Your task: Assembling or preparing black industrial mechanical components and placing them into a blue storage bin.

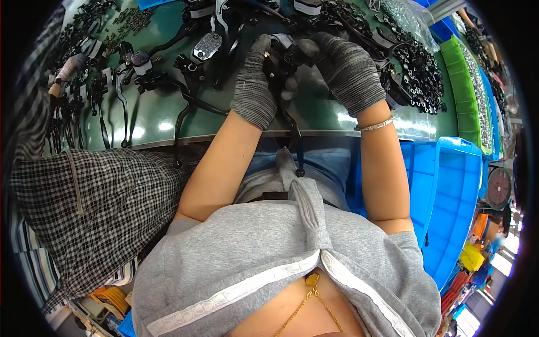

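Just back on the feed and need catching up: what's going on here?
The person's gloved left hand and right hand hold a black lever assembly above the front of a green table, its lever pointing back past the near edge. More lever assemblies lie to the left; small black parts are heaped to the right. A co-worker's hand shows at far left.

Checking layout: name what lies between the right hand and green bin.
In the head view, a larger black part, then a heap of small black parts nearer the green bin.

Bright light; glare spots on green tabletop (320, 109); lower-right background (501, 264) overexposed, soft; edges bent, corners black.
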The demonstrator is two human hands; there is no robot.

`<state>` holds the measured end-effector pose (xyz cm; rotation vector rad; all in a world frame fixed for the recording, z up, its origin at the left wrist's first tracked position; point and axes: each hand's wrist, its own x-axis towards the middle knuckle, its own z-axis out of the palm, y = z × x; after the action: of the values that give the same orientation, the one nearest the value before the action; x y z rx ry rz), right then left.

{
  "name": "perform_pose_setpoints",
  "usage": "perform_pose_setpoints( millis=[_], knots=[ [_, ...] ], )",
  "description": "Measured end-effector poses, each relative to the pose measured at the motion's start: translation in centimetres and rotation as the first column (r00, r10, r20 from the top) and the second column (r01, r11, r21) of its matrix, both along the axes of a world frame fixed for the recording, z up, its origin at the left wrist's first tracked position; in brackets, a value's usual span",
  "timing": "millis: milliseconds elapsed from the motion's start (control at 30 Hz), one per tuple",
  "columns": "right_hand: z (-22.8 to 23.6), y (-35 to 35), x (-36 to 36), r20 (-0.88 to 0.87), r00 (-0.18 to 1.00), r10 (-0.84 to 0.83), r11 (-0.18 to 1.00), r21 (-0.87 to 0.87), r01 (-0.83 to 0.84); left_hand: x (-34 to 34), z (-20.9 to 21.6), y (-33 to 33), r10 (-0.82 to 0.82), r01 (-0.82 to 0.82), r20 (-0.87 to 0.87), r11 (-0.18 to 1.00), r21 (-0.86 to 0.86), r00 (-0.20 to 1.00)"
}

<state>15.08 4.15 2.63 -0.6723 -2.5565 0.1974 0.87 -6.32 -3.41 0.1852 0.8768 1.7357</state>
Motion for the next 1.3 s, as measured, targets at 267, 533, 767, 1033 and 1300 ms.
perform_pose_setpoints(
  millis=[267, 533, 767, 1033, 1300],
  knots=[
    [-1.9, -0.3, -2.0, -0.129, 0.989, -0.069, 0.954, -0.300, 0.027, 1.9, 2.0, 2.1, 0.329, -0.315, 0.115, 0.941, -0.122, 0.937],
    [0.8, 6.6, -0.9, -0.002, 0.989, 0.149, 0.971, 0.187, -0.146, -3.1, 5.9, -2.4, 0.009, 0.036, -0.187, 0.970, 0.240, 0.982],
    [-0.2, 18.5, 0.9, 0.088, 0.977, -0.192, 0.876, 0.464, 0.130, -16.5, 7.8, -6.5, 0.216, -0.175, -0.033, 0.862, 0.475, 0.976],
    [1.6, 5.7, 6.0, 0.081, 0.990, -0.117, 0.906, -0.399, 0.140, -21.1, 6.9, -6.5, 0.559, -0.545, -0.257, 0.828, 0.128, 0.789],
    [1.9, 1.7, 2.5, 0.286, 0.897, -0.337, 0.933, -0.024, 0.359, -1.8, 8.7, -4.5, 0.418, -0.340, -0.903, 0.867, 0.364, 0.102]
  ],
)
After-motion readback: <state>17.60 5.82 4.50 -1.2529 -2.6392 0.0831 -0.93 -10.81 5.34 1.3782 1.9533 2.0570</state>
